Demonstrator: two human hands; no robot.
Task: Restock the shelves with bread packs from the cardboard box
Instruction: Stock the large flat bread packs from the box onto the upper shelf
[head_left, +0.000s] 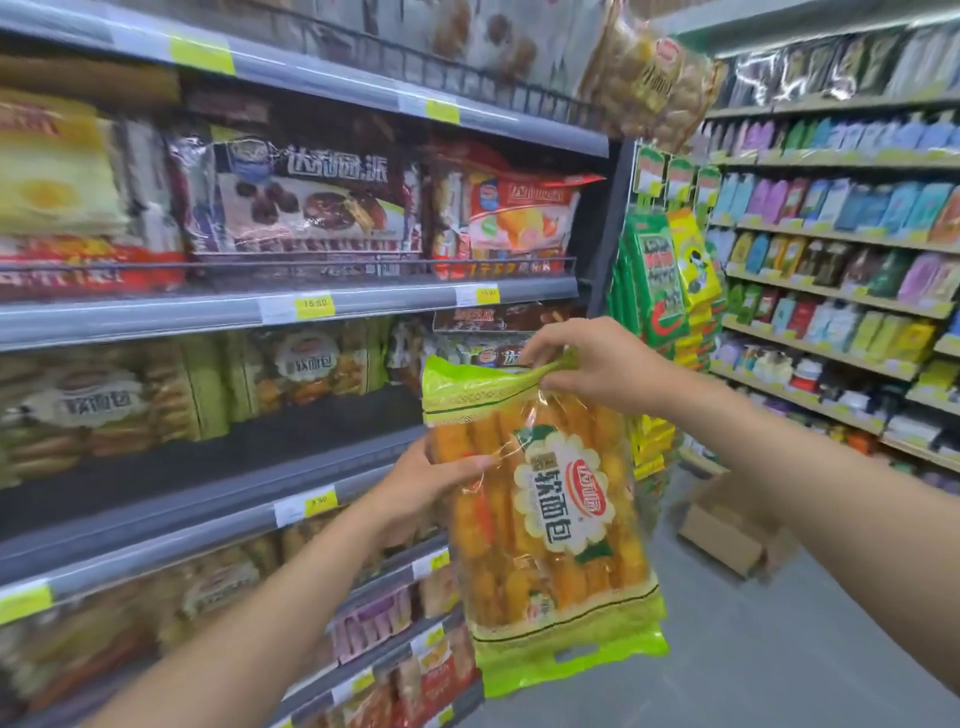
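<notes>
A long clear bread pack with green ends and golden rolls hangs upright in front of me. My right hand pinches its green top edge. My left hand grips the pack's left side near the top, thumb across the front. The pack hangs just right of the shelf that has a dark gap beside matching bread packs. A cardboard box sits on the floor behind the pack, to the right.
Shelves on my left hold cake and bread packs on several levels. Green and yellow packets hang at the aisle end. More stocked shelves run along the right. Grey floor lies between.
</notes>
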